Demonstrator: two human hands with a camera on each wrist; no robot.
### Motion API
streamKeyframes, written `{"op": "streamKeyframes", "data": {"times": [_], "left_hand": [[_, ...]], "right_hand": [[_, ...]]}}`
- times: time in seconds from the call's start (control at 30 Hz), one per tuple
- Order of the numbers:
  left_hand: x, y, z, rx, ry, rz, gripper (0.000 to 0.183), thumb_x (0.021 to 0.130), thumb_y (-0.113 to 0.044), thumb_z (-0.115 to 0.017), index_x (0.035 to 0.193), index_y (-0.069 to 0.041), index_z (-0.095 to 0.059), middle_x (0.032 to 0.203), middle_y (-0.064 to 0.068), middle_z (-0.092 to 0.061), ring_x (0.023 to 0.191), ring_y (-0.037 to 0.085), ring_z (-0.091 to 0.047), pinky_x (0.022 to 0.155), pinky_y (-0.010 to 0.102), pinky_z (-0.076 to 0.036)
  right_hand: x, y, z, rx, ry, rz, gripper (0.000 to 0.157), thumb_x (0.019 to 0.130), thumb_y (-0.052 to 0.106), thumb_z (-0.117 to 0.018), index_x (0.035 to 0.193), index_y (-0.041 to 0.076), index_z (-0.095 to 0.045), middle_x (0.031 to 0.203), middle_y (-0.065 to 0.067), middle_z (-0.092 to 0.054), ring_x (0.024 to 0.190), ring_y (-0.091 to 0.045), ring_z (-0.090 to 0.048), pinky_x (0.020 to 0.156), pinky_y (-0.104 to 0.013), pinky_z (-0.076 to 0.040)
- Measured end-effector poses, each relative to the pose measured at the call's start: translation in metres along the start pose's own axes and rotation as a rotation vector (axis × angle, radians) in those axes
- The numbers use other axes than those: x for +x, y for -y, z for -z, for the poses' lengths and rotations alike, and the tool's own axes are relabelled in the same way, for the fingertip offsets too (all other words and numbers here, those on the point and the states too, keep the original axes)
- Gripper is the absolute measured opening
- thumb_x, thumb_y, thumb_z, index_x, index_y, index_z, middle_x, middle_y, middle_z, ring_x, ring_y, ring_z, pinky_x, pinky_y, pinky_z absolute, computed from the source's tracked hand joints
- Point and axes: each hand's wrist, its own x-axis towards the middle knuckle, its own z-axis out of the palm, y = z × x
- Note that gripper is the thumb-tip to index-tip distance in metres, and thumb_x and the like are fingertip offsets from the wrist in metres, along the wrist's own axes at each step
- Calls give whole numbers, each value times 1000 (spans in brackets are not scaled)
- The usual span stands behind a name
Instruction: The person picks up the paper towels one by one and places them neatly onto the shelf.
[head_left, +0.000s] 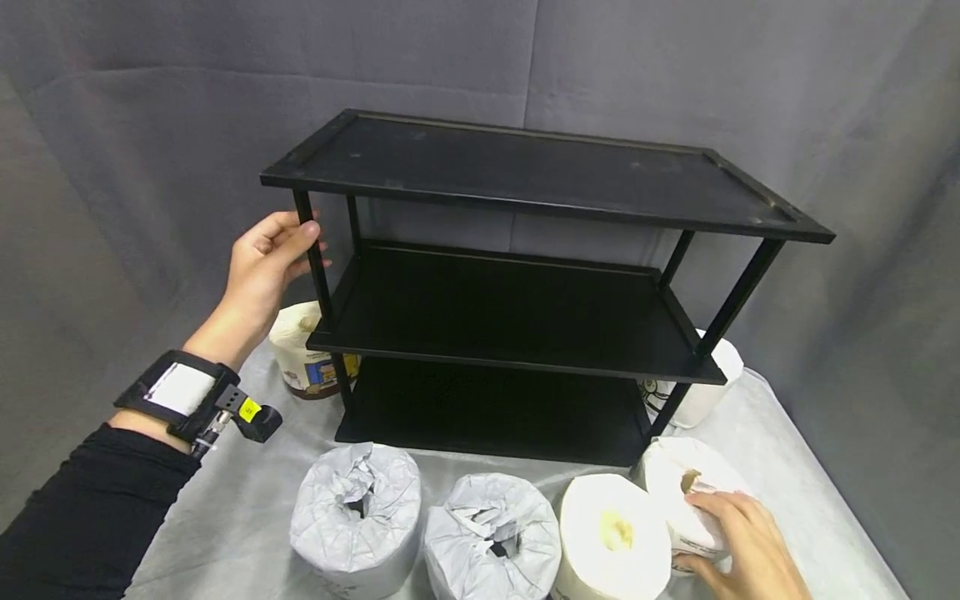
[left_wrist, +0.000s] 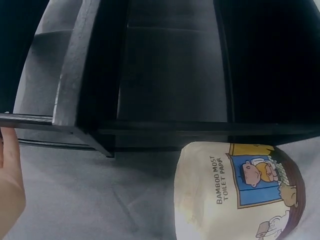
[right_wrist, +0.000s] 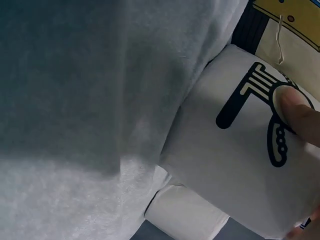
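White toilet roll (head_left: 671, 460) at the front-right corner of the black rack (head_left: 510, 304), near the right edge of the desk (head_left: 225, 517), is grasped by the right hand (head_left: 750, 550), one fingertip on its printed side. Fingers of the left hand (head_left: 262, 258) grasp the rack's front-left post. Two wrapped rolls (head_left: 356, 521) and a cream roll (head_left: 588, 529) stand in front; a cartoon-printed roll (head_left: 294, 358) stands by the rack's left side.

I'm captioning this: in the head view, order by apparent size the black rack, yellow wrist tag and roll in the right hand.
1. Black rack
2. Roll in right hand
3. Yellow wrist tag
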Motion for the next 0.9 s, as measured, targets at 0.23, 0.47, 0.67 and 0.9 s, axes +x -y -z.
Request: {"op": "streamKeyframes", "data": {"times": [0.23, 0.47, 0.67, 0.9], "left_hand": [[-4, -1, 1, 78, -5, 14, 9, 90, -12, -59, 97, -11, -64, 89, -7, -67, 84, 9, -60, 71, 14, -57], [-5, -3, 1, 116, 7, 19, 12, 90, -14, -58, 101, -10, -63, 94, -6, -66, 88, 9, -60, 73, 13, -56], [-5, -2, 0, 109, -17, 19, 11, 90, -16, -59, 99, -11, -64, 95, -3, -62, 89, 10, -58, 72, 13, -55], [-7, -3, 2, 126, -13, -1, 15, 90, -13, -57, 104, -11, -63, 93, -7, -65, 89, 7, -60, 73, 11, -55]], "right_hand": [[0, 5, 6, -2, -14, -7, 70, 81, 67, -44, 100, 3, -64, 96, -16, -64, 96, -20, -46, 109, -10, -16], [1, 11, 15, -41, -46, -46, 69, 85, 66, -41, 99, 3, -65, 96, -14, -65, 97, -20, -47, 108, -8, -18], [10, 7, 20, -47, -138, 35, 66, 88, 61, -44, 96, -1, -65, 94, -16, -65, 94, -24, -49, 110, -12, -21], [23, 7, 30, -57, -164, 56, 67, 88, 60, -45, 94, -3, -65, 95, -17, -64, 98, -20, -48, 111, -14, -22]]}}
